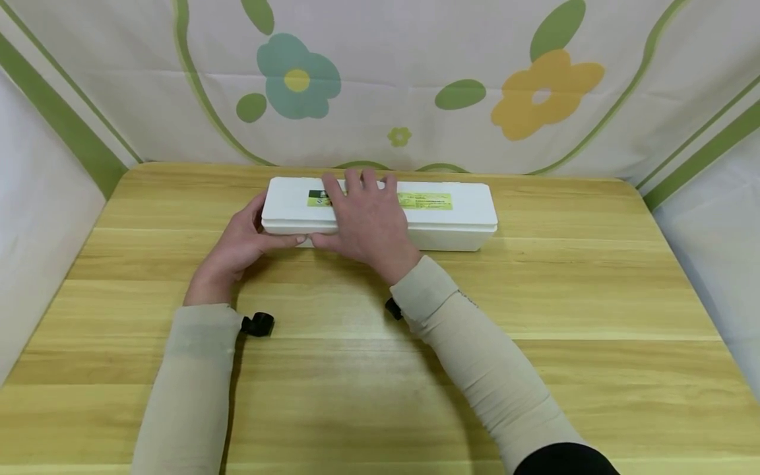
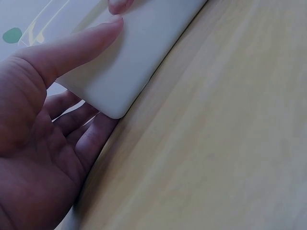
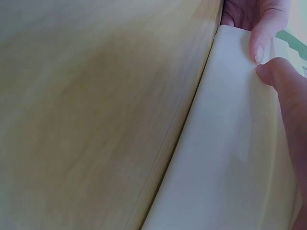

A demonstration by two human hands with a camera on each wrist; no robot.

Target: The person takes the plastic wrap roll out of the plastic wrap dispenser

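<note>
A long white box [image 1: 439,239] with a white lid [image 1: 469,204] stands near the table's back edge. On the lid is a yellow-green label [image 1: 424,200], partly covered by a hand. My left hand [image 1: 237,239] holds the box's left end, thumb along the front wall and fingers round the end; the left wrist view shows those fingers [image 2: 93,139] low by the corner. Across the lid lies my right hand [image 1: 371,221], its fingers reaching toward the far edge and its thumb [image 3: 273,72] on the front. Both thumbtips nearly meet there. The box's inside is hidden.
The wooden table [image 1: 332,382] extends in front of the box and to both sides. Behind it hangs a white cloth [image 1: 380,39] with printed flowers and leaves. Small black devices, one of them a wrist camera [image 1: 258,324], sit at both sleeve cuffs.
</note>
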